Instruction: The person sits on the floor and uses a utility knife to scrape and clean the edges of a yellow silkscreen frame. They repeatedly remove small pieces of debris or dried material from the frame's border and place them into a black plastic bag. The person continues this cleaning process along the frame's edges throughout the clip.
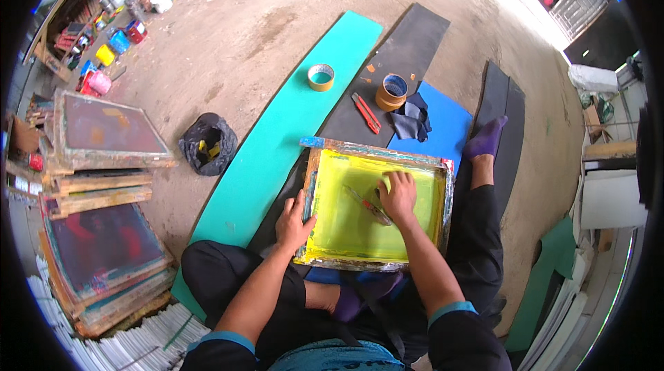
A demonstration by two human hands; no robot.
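A wooden screen-printing frame [449, 194] with bright yellow mesh lies across my lap, its edges crusted with paint. My left hand [294, 225] grips its left side, with the thumb over the inner edge. Over the mesh is my right hand [399, 198], fingers slightly bent and apart, their tips down at the yellow surface. Beside it a slim red and grey cutter [368, 206] lies slantwise on the mesh. Beyond the frame are a red utility knife [366, 113], a roll of brown tape [391, 92] and a dark crumpled cloth [413, 118].
A tape roll [321, 77] sits on a green mat [290, 129] beside a black mat [408, 39]. A black plastic bag [208, 144] stands left of them. Stacked frames [111, 129] fill the left side. My outstretched leg [478, 225] borders the frame's right.
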